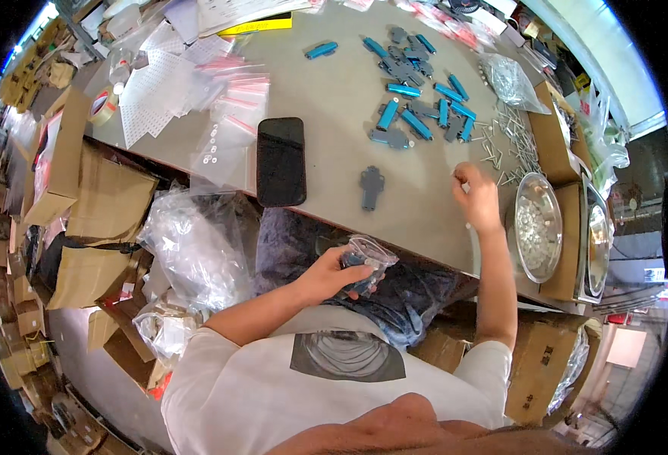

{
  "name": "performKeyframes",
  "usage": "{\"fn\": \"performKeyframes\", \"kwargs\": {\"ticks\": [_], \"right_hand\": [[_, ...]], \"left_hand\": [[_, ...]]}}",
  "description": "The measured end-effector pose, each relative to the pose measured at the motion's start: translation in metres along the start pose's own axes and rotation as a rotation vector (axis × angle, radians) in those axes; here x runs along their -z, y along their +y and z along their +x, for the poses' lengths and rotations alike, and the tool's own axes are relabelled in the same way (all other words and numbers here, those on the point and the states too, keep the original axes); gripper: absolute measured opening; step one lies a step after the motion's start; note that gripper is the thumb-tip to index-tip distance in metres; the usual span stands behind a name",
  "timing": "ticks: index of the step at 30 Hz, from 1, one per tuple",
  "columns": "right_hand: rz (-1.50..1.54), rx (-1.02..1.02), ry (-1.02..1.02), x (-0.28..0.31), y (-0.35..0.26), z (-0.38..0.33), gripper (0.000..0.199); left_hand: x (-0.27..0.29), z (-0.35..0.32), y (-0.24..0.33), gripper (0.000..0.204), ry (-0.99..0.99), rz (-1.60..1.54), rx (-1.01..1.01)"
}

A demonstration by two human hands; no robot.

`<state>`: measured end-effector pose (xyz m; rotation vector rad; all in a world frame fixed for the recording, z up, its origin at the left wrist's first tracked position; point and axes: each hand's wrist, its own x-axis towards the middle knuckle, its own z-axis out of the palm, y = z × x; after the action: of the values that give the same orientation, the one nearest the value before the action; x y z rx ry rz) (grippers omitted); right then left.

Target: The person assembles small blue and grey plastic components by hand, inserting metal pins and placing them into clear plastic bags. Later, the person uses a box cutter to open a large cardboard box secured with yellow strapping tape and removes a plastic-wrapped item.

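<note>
My left hand (332,274) is closed around a small clear zip bag (372,262) with dark parts inside, held low in front of the table's near edge. Over the table's right side, my right hand (478,199) has its fingers curled together; what they hold, if anything, is too small to make out. Left of that hand, a single grey cross-shaped plastic part (371,188) lies by itself. Farther back lies a loose group of blue cylindrical pieces (417,123) and grey plastic parts (391,138). Scattered metal screws (491,148) lie just beyond my right hand.
A bowl of small white pieces (537,227) stands at the right edge, beside cardboard boxes (560,133). A black phone (281,161) lies left of centre, next to flat zip bags (231,114) and printed sheets (155,87). A tape roll (104,106) sits at the far left.
</note>
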<state>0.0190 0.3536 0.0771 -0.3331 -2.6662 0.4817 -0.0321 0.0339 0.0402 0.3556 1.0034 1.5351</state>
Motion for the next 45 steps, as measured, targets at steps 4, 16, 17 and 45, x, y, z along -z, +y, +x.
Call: {"fn": "performKeyframes", "kwargs": {"ticks": [4, 16, 17, 45], "right_hand": [[0.848, -0.182, 0.027, 0.006, -0.070, -0.035, 0.035], [1.265, -0.291, -0.065, -0.011, -0.127, -0.078, 0.019], [1.271, -0.284, -0.005, -0.009, -0.127, -0.077, 0.019], [1.044, -0.251, -0.253, -0.010, -0.119, -0.089, 0.009]], "left_hand": [[-0.004, 0.002, -0.005, 0.031, -0.021, 0.041, -0.063], [-0.012, -0.004, -0.007, 0.031, 0.047, 0.174, -0.118], [-0.012, -0.004, -0.008, 0.031, 0.055, 0.187, -0.125], [-0.013, -0.009, -0.005, 0.051, -0.124, 0.039, -0.027]]}}
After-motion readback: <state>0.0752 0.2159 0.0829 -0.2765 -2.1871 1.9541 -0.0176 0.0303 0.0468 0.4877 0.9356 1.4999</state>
